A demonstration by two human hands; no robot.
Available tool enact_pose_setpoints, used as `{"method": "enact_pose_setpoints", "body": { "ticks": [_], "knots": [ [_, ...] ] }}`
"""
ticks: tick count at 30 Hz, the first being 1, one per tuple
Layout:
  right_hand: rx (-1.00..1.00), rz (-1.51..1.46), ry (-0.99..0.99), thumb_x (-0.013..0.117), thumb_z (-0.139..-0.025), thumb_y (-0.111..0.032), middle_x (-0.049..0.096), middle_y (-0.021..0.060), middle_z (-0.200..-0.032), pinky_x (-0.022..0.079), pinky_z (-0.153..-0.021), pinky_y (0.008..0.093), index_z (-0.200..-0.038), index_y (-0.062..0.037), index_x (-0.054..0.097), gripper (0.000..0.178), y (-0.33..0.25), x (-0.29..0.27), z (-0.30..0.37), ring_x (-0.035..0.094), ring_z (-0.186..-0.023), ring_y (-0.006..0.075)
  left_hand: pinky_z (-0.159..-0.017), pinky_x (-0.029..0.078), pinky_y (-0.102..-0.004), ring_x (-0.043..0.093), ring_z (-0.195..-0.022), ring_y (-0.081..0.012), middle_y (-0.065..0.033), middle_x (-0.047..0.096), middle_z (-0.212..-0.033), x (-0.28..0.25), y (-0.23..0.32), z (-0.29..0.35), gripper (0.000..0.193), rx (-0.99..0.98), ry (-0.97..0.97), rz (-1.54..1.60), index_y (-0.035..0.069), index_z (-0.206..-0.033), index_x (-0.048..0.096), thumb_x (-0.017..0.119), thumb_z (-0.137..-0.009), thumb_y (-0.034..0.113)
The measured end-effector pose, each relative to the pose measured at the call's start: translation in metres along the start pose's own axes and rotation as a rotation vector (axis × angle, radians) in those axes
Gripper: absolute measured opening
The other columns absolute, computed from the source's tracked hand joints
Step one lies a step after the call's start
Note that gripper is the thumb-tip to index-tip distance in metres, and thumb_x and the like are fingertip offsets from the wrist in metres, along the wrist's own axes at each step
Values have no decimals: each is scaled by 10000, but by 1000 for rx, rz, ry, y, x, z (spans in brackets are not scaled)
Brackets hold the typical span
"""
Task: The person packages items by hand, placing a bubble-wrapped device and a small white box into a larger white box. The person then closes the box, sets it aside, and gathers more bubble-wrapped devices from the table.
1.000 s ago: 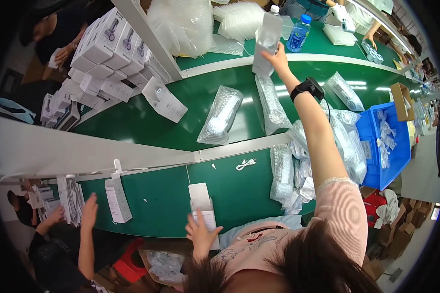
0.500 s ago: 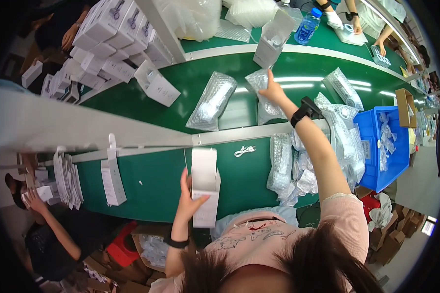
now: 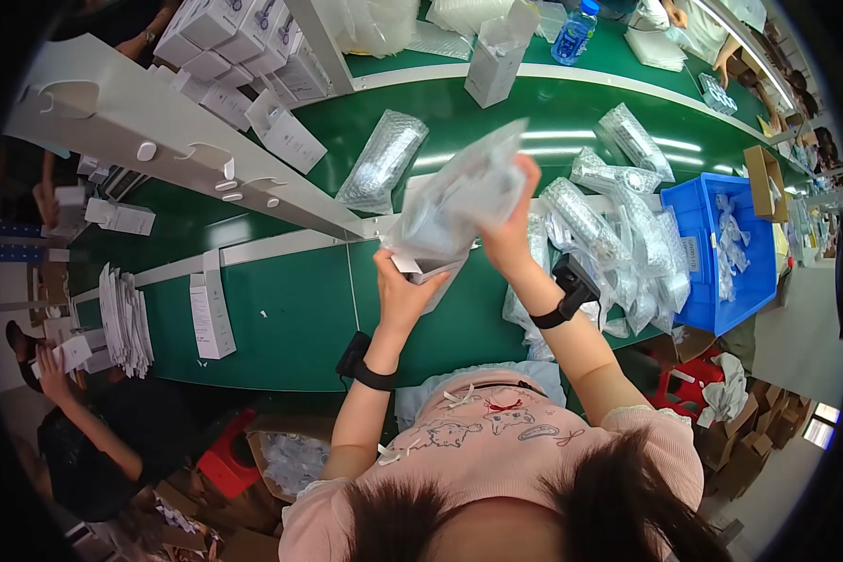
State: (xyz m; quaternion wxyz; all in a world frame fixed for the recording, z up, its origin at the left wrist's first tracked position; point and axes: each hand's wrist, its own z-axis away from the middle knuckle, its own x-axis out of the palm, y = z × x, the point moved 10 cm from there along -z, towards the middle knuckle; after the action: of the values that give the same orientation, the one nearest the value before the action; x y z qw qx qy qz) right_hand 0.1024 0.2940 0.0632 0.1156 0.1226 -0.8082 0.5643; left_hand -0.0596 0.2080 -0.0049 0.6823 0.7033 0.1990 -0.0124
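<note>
My left hand (image 3: 401, 298) is wrapped round an open white cardboard box (image 3: 438, 287), which tilts above the near green bench. In my right hand (image 3: 510, 229) is a bubble-wrapped package (image 3: 464, 201), somewhat smeared by motion. The package is right over the box's open top, overlapping it, and its lower end is hidden, so I cannot tell whether it is inside. Beside my right forearm lies a heap of bubble-wrapped packages (image 3: 628, 244). Another wrapped package (image 3: 382, 161) rests on the raised far surface.
A blue bin (image 3: 766, 272) holding small clear bags stands at the right. White boxes are stacked (image 3: 225, 28) at the far left. Flat white cartons (image 3: 126, 323) and an upright carton (image 3: 212, 318) occupy the left bench. A metal post (image 3: 178, 150) slants across. Other people work nearby.
My right hand has brought the wrapped package from the far surface to the box. My left hand has lifted and tilted the box toward it. The whole view has shifted slightly.
</note>
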Motion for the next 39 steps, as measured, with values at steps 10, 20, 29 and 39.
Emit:
{"method": "enact_pose_setpoints", "body": {
  "ticks": [10,20,29,39],
  "knots": [
    [-86,239,-1063,690,-658,-190,496,144,-1073,390,-842,365,-1042,-84,511,437,-37,82,3,491,-987,312,-921,362,-400,396,-1108,-290,-211,265,-1278,-39,-8,29,774,126,157,116,81,-1024,201,784,-523,-4],
    [-621,503,-1332,595,-722,-187,516,115,-1079,413,-819,362,-1034,-59,544,340,-59,114,48,495,-994,296,-927,357,-400,397,-1109,-306,-219,273,-1262,-19,-3,27,813,188,33,128,124,-1025,188,817,-513,66],
    [-1039,1271,-827,570,-674,-113,482,43,-1119,370,-813,534,-1136,-333,463,522,155,157,-34,457,-1045,271,-917,352,-428,394,-1103,-329,-225,270,-1257,-22,-10,55,819,295,42,105,149,-1046,191,819,-523,97],
    [-17,1227,-1042,606,-605,-134,581,136,-662,470,-620,420,-658,-22,573,128,161,82,-4,588,-677,312,-922,340,-415,389,-1095,-310,-186,282,-1242,-54,0,57,857,331,184,90,131,-1091,208,834,-508,166]
  ]
}}
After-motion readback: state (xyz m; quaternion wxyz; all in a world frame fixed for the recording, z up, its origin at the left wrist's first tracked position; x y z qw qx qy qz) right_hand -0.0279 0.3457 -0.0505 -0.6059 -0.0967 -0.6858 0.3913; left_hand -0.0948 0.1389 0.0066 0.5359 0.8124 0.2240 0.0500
